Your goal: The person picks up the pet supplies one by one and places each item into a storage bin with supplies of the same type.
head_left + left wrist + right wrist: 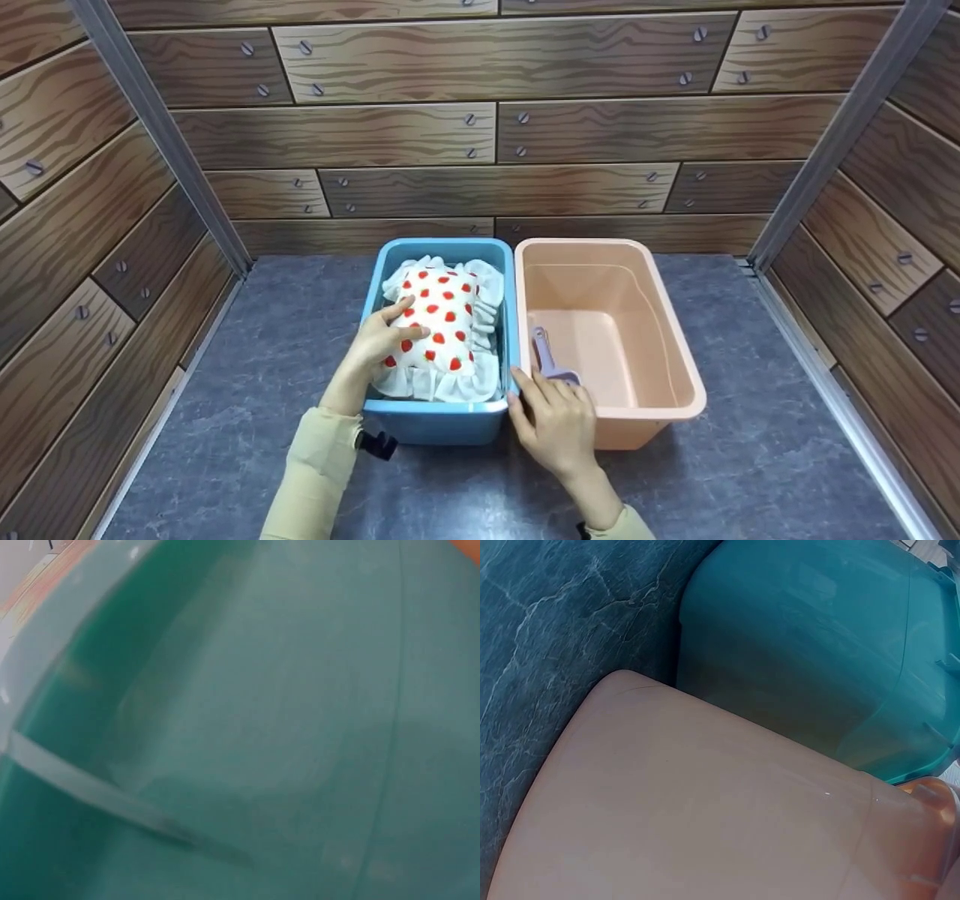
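Note:
In the head view a white strawberry-print cushion [442, 322] with ruffled edges lies in the blue tub [450, 407]. My left hand [380, 341] grips its left side, thumb and forefinger over the top; the other fingers are hidden down between cushion and tub wall. My right hand [555, 420] rests at the near corner where the blue tub meets the peach tub [679, 405], fingers over the rims and thumb by the blue corner. Inside the peach tub leans a small purple scoop [546, 352], its lower end partly behind the right hand.
Both tubs stand side by side on a dark marbled floor [247, 405], close to the wood-patterned back wall [487, 135]. Metal strips [840, 382] edge the side walls. The left wrist view is filled by the blue tub's wall [285, 690]; the right wrist view shows both tubs' outer sides.

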The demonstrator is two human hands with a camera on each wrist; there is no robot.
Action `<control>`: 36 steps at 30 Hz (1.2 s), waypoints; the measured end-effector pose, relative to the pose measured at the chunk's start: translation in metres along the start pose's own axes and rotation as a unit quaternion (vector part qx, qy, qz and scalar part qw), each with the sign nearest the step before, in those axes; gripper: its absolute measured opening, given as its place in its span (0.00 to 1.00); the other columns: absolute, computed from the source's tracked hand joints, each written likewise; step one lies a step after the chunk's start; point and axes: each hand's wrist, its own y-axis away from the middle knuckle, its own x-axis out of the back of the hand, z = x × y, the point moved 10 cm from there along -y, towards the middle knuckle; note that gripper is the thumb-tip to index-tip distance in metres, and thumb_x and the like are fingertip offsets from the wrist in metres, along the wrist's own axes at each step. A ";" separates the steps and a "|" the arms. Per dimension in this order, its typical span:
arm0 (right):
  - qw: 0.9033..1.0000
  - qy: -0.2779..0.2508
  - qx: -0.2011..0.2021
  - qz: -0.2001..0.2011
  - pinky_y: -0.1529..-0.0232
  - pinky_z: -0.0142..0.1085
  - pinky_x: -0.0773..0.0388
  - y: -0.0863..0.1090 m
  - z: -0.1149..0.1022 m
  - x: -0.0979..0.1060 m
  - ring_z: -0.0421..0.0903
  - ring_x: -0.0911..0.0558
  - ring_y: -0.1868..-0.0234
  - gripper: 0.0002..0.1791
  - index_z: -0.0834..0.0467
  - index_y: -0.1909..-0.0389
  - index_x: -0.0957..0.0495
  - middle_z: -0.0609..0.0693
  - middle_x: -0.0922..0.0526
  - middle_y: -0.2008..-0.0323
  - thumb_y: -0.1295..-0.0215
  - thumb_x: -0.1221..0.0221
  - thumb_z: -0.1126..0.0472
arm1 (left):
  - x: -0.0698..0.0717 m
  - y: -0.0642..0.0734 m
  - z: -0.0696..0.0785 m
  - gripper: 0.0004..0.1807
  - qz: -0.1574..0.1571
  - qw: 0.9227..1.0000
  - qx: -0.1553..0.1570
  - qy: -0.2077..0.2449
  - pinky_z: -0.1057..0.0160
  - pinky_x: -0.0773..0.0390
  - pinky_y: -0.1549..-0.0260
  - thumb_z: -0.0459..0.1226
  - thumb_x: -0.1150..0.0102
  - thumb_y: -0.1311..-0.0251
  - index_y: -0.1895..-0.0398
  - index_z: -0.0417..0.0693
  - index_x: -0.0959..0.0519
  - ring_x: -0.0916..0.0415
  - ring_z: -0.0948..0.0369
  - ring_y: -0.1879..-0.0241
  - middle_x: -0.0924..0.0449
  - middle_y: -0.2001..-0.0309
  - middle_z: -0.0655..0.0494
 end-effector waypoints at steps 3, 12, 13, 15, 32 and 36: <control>1.000 0.002 0.001 0.001 0.68 0.46 0.26 0.000 0.000 0.000 0.52 0.16 0.69 0.22 0.54 0.54 0.14 0.56 0.12 0.62 0.29 0.51 0.45 | -0.001 -0.002 0.000 0.40 -0.007 1.000 -0.001 -0.009 0.52 0.43 0.31 0.33 0.33 0.44 0.27 0.51 0.37 0.55 0.53 0.25 0.49 0.24 0.48; 1.000 0.010 0.002 -0.002 0.68 0.45 0.25 0.001 -0.001 -0.001 0.51 0.16 0.69 0.21 0.53 0.54 0.13 0.56 0.12 0.63 0.30 0.50 0.46 | -0.011 -0.001 -0.001 0.40 -0.047 0.999 -0.008 -0.012 0.55 0.36 0.35 0.32 0.34 0.42 0.26 0.46 0.39 0.55 0.51 0.25 0.46 0.24 0.51; 1.000 0.009 0.002 -0.002 0.68 0.45 0.25 0.000 -0.001 0.000 0.51 0.16 0.69 0.22 0.53 0.54 0.14 0.56 0.12 0.63 0.30 0.50 0.46 | -0.012 -0.001 -0.001 0.40 -0.052 0.999 -0.008 -0.012 0.57 0.35 0.35 0.31 0.34 0.42 0.26 0.46 0.39 0.57 0.52 0.25 0.47 0.24 0.51; 1.000 0.009 0.001 -0.003 0.68 0.45 0.26 0.000 0.000 0.000 0.51 0.16 0.69 0.22 0.53 0.54 0.13 0.56 0.12 0.63 0.29 0.51 0.45 | -0.014 -0.001 -0.002 0.40 -0.059 0.998 -0.006 -0.013 0.61 0.27 0.47 0.30 0.34 0.42 0.27 0.47 0.39 0.36 0.52 0.35 0.47 0.24 0.49; 1.000 0.001 0.002 0.004 0.70 0.45 0.26 -0.001 -0.001 0.001 0.52 0.16 0.69 0.23 0.54 0.54 0.14 0.56 0.12 0.63 0.29 0.51 0.45 | -0.017 0.001 -0.002 0.40 -0.083 0.996 -0.005 -0.026 0.66 0.24 0.59 0.24 0.36 0.46 0.28 0.44 0.37 0.31 0.54 0.39 0.45 0.25 0.48; 1.000 -0.001 -0.001 0.002 0.69 0.46 0.26 0.000 0.000 0.002 0.52 0.16 0.68 0.23 0.54 0.54 0.14 0.57 0.12 0.62 0.28 0.52 0.44 | -0.019 0.000 -0.003 0.39 -0.083 0.995 -0.004 -0.047 0.60 0.27 0.48 0.25 0.35 0.47 0.29 0.43 0.36 0.43 0.49 0.30 0.43 0.26 0.49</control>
